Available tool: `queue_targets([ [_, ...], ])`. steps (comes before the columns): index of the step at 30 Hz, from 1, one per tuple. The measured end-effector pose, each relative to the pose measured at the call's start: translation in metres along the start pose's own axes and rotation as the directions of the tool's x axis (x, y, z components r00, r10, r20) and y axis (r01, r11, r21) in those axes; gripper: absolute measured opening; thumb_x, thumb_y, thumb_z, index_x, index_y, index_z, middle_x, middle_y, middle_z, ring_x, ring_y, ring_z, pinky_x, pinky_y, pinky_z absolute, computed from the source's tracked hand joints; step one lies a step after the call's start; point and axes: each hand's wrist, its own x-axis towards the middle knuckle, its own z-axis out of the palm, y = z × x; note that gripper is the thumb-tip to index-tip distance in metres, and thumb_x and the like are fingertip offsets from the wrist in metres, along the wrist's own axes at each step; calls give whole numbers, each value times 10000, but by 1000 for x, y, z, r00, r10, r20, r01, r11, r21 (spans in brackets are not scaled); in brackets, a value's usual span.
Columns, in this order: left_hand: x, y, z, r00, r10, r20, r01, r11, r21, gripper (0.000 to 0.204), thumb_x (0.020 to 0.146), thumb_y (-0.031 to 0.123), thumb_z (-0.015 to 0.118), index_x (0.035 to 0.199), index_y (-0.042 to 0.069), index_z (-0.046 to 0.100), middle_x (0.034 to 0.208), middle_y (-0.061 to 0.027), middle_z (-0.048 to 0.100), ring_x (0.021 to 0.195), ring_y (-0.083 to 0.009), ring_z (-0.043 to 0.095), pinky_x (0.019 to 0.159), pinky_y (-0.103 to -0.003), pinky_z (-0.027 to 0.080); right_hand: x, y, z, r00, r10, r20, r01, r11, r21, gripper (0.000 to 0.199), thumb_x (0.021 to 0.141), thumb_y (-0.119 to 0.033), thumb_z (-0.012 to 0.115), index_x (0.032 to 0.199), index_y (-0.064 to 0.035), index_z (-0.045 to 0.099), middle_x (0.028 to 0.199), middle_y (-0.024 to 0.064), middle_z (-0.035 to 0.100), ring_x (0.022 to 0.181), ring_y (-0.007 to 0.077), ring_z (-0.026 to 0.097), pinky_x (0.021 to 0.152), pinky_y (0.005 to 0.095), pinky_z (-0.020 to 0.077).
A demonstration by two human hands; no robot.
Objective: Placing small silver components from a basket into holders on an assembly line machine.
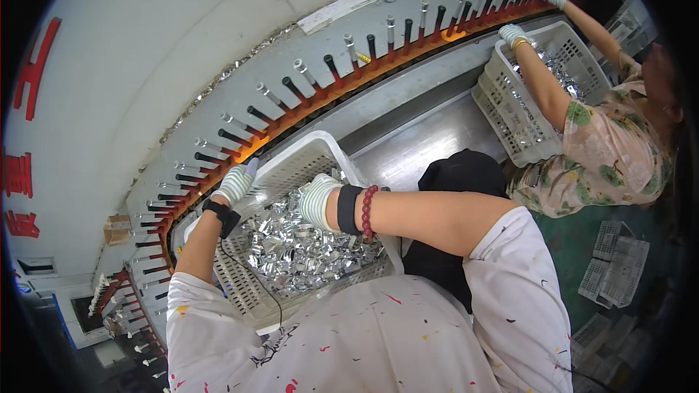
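My left hand [237,182], in a striped glove with grey fingertips, is at the row of upright spindles [256,131] beyond the basket. Its thumb points up and the other fingers curl in beside a spindle; what they hold, if anything, is hidden. My right hand [319,202], gloved alike, reaches down over a heap of small shiny silver metal parts [306,247]. Its fingers are turned away and out of sight, so their grip does not show. The parts fill a white perforated plastic basket [251,304] in front of me.
The spindles stand on a curved orange-brown conveyor track [320,98], some black-tipped, some carrying silver pieces. At the right a co-worker [608,138] reaches to the track over another white basket [520,127]. A thin cable [255,271] hangs from my left wrist. Stacked crates [615,262] stand on the green floor.
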Motion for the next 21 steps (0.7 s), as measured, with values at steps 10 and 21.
queue_targets([
  [10,4,8,2,991,129,17,-130,988,86,493,965,319,353,764,-56,602,702,-273,574,710,-427,576,630,-484,441,-8,84,-49,918,200,-341,-168,978,121,214,755,-174,544,851,-50,690,829,183,667,799,343,653,746,432,517],
  [21,1,20,-4,970,197,-143,-180,976,123,340,906,350,467,919,70,659,891,-226,633,866,-390,593,776,-460,462,-84,250,-91,198,332,-922,-639,757,135,236,762,-131,560,960,-39,650,855,194,650,836,365,619,765,432,490],
])
